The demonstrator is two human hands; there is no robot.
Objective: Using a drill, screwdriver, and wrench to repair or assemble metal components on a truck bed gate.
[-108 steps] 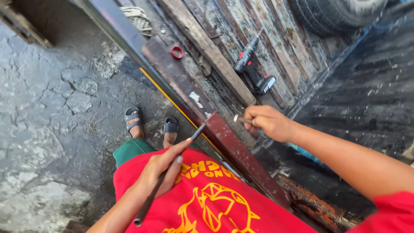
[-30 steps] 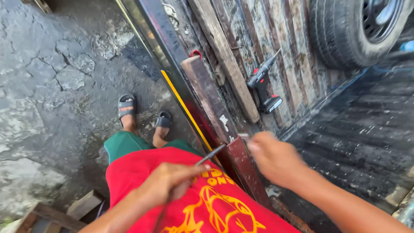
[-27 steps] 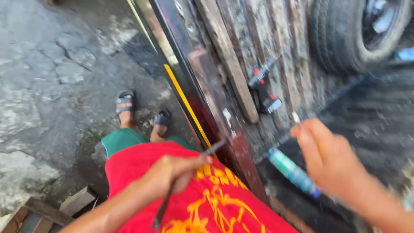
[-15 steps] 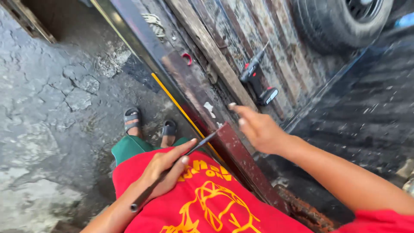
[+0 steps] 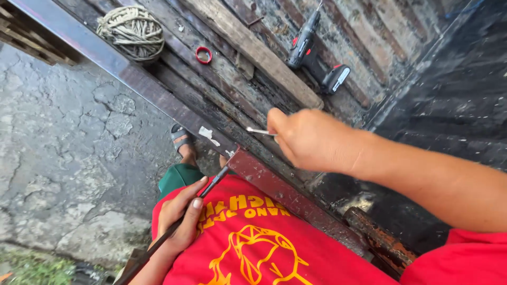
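Right hand [image 5: 311, 140] reaches forward over the metal rail [image 5: 174, 108], grip pinched on one thin metal pin [image 5: 259, 131]. Left hand [image 5: 179, 216] low against the red shirt [image 5: 253, 243], grip closed around one dark rod [image 5: 211, 184], tip touching the rail. One cordless drill [image 5: 311, 47], one rope coil [image 5: 132, 31] beyond.

I see an outdoor work yard: cracked concrete ground [image 5: 68, 158], a worn plank truck bed [image 5: 369, 37] with a steel rail [image 5: 158, 95], rope coil [image 5: 132, 31] and cordless drill [image 5: 311, 47].
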